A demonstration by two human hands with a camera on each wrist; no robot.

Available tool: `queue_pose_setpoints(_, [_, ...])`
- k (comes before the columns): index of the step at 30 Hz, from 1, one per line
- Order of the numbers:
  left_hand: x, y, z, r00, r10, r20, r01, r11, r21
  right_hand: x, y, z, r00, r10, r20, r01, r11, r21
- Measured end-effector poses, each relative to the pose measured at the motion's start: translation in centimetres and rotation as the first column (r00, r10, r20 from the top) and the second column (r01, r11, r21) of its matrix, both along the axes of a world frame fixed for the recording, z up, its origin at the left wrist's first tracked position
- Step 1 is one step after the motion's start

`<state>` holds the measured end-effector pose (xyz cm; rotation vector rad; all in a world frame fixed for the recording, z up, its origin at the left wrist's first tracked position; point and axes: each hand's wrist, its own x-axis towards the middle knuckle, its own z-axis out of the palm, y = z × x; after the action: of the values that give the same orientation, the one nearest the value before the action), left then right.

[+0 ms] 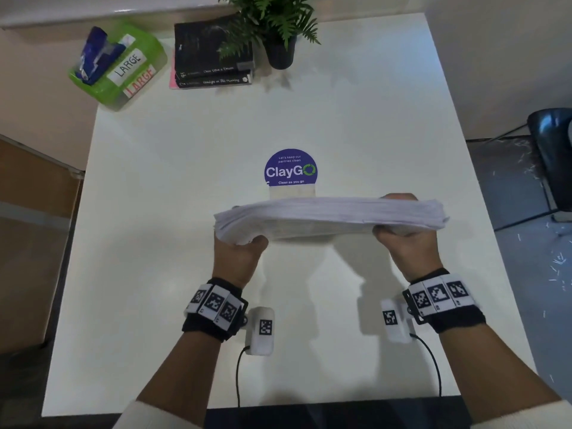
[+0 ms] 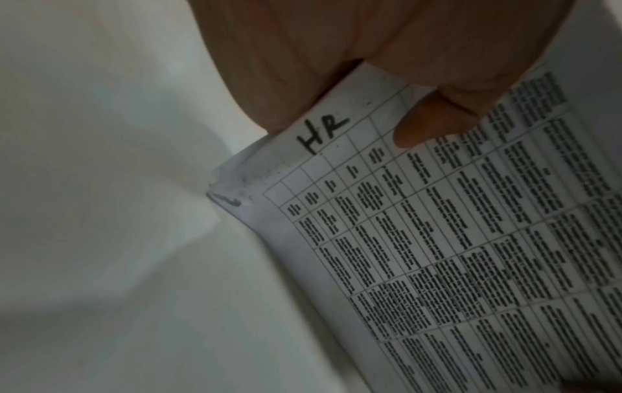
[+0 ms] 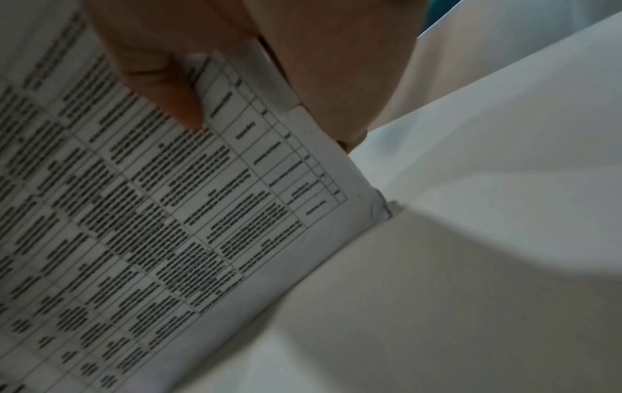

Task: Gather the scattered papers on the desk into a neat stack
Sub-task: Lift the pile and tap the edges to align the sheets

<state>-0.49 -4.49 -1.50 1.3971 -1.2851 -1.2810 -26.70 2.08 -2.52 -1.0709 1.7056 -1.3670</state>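
A thick stack of white printed papers (image 1: 331, 216) stands on its long edge on the white desk (image 1: 161, 187), held upright between both hands. My left hand (image 1: 238, 246) grips its left end, thumb on the near face. My right hand (image 1: 399, 233) grips the right end, fingers wrapped over the far side. In the left wrist view the near sheet (image 2: 437, 239) shows a printed table with "HR" handwritten at its corner, and my thumb (image 2: 427, 125) presses on it. The right wrist view shows the same table page (image 3: 168, 212) with my thumb (image 3: 175, 93) on it.
A round purple ClayGO sticker (image 1: 291, 168) lies just behind the stack. At the back stand a potted plant (image 1: 278, 35), two dark books (image 1: 213, 54) and a green box labelled LARGE (image 1: 120, 63). A dark chair (image 1: 554, 144) is to the right of the desk.
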Motion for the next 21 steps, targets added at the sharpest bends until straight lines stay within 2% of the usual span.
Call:
queue_pose_setpoints(2, [-0.3, 0.0, -0.2, 1.000, 0.020, 0.013, -0.021, 0.999, 0.032, 0.4, 0.0, -0.1, 1.000, -0.004, -0.017, 0.004, 1.000, 0.020])
queue_pose_setpoints(5, [-0.1, -0.6, 0.1, 1.000, 0.023, -0.008, -0.022, 0.998, 0.059, 0.4, -0.2, 0.3, 0.997, -0.038, 0.063, 0.038, 0.999, 0.015])
queue_pose_setpoints(9, [1.2, -1.0, 0.6, 0.974, -0.070, 0.215, 0.102, 0.985, -0.141, -0.6, -0.2, 1.7, 0.995, -0.056, 0.088, 0.065, 0.993, -0.099])
queue_pose_setpoints(13, [0.6, -0.2, 0.9, 1.000, -0.009, 0.024, 0.011, 0.996, -0.094, -0.2, -0.5, 2.2, 0.996, -0.042, 0.084, 0.049, 0.995, -0.088])
queue_pose_setpoints(16, [0.3, 0.1, 2.0, 0.998, -0.002, -0.056, -0.003, 0.996, -0.088, -0.1, -0.8, 3.6, 0.993, -0.061, 0.096, 0.071, 0.991, -0.109])
queue_pose_setpoints(19, [1.0, 0.2, 3.2, 0.998, -0.035, -0.046, 0.025, 0.980, -0.199, -0.5, -0.2, 5.3, 0.995, -0.057, 0.077, 0.071, 0.981, -0.181])
queue_pose_setpoints(21, [1.5, 0.7, 2.9, 0.999, -0.055, 0.002, 0.054, 0.972, -0.229, -0.5, 0.3, 5.0, 0.999, -0.036, 0.010, 0.037, 0.984, -0.176])
